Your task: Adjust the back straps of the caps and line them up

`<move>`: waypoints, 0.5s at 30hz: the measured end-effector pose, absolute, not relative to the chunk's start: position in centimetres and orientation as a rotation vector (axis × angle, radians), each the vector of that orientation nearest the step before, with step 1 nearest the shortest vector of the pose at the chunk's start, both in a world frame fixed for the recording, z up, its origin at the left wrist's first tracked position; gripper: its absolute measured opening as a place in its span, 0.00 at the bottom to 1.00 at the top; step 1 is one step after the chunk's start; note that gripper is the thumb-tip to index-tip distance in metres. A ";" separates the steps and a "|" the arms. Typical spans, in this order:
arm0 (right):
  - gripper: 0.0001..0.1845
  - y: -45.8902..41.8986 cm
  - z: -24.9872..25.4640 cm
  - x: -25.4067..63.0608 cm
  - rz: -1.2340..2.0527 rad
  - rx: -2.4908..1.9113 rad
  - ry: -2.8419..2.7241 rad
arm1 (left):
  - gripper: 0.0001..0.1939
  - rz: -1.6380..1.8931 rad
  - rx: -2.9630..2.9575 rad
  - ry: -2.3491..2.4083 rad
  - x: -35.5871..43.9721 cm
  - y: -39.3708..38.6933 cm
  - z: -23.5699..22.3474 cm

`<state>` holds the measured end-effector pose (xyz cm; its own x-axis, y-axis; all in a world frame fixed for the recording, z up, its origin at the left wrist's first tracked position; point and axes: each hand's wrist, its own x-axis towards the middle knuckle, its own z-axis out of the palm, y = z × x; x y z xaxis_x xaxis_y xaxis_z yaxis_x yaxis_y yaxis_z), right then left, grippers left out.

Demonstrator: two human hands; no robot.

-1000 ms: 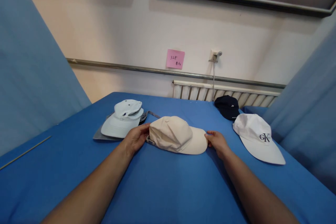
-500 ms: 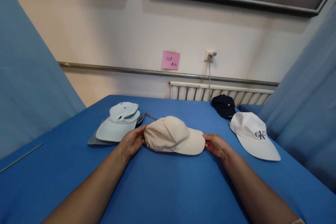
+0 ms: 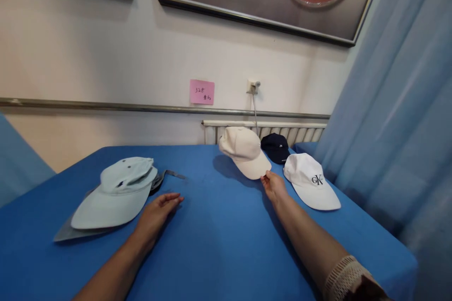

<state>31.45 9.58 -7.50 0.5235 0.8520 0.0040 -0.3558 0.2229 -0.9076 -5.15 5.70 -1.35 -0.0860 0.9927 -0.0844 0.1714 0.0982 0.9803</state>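
Observation:
My right hand pinches the brim edge of a cream baseball cap, which is lifted off the blue-covered table, its shadow falling below. The cap's crown points away toward the back left. My left hand hovers low over the table with fingers loosely stretched, holding nothing. Just left of it lies a pale blue cap with a small dark emblem, stacked on a grey cap that is mostly covered. A grey strap sticks out behind them.
On the right lie a white cap with "CK"-like letters and a navy cap behind it. A blue sheet covers the table. Behind stand a radiator, a metal rail and a wall socket; blue curtains hang at both sides.
My left hand has let go of the cream cap. My right hand has raised it and swung it toward the back right, near the navy cap. The camera view has turned right.

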 end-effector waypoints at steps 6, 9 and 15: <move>0.05 14.8 -6.7 32.7 0.882 -1.128 -0.393 | 0.20 0.986 1.369 1.489 -4.5 5.9 -1.2; 0.13 16.9 -6.9 33.3 0.898 -1.161 -0.345 | 0.20 0.897 1.475 1.508 -4.4 6.2 -1.1; 0.15 19.2 -8.1 33.7 0.939 -1.160 -0.353 | 0.20 0.785 1.574 1.557 -4.7 7.1 -1.5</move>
<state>33.69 19.18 -8.12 0.5882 0.7794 -0.2156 -0.4440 0.0884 -0.8917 -4.69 7.14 -1.49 0.0619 0.9939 -0.0909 0.5178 0.0459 0.8543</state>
